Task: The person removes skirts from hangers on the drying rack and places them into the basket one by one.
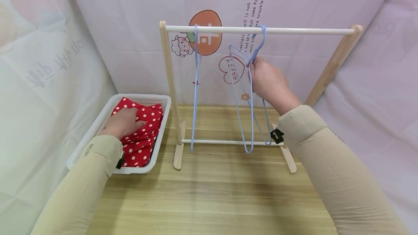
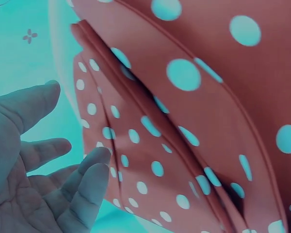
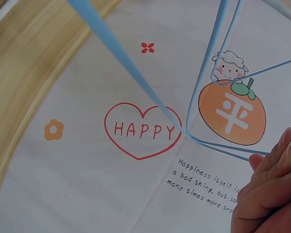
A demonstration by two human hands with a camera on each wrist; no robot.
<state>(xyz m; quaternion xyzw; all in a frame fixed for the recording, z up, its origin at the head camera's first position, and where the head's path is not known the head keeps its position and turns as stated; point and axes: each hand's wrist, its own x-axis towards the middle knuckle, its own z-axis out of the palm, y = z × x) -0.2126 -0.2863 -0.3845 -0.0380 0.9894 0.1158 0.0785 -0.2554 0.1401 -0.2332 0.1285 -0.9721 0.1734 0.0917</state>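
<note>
On the left, my left hand (image 1: 123, 122) is over red polka-dot cloth (image 1: 143, 148) in a white basket (image 1: 166, 119). In the left wrist view, its fingers are loosely bent and apart beside the folded cloth (image 2: 157, 141), holding nothing. My right hand (image 1: 269, 81) grips a blue clothes hanger (image 1: 257, 50) just below its hook, which is over the rack's white rail (image 1: 303, 31). Another hanger's wire hangs close beside it. The right wrist view catches curled fingers (image 3: 269, 184) at the edge, around the hanger's neck.
A separate blue hanger (image 1: 196, 61) hangs near the left end of the rail. The rack's wooden posts (image 1: 169, 71) stand on a wood-grain table (image 1: 209, 191). Printed white cloth (image 1: 137, 46) lines the back and sides.
</note>
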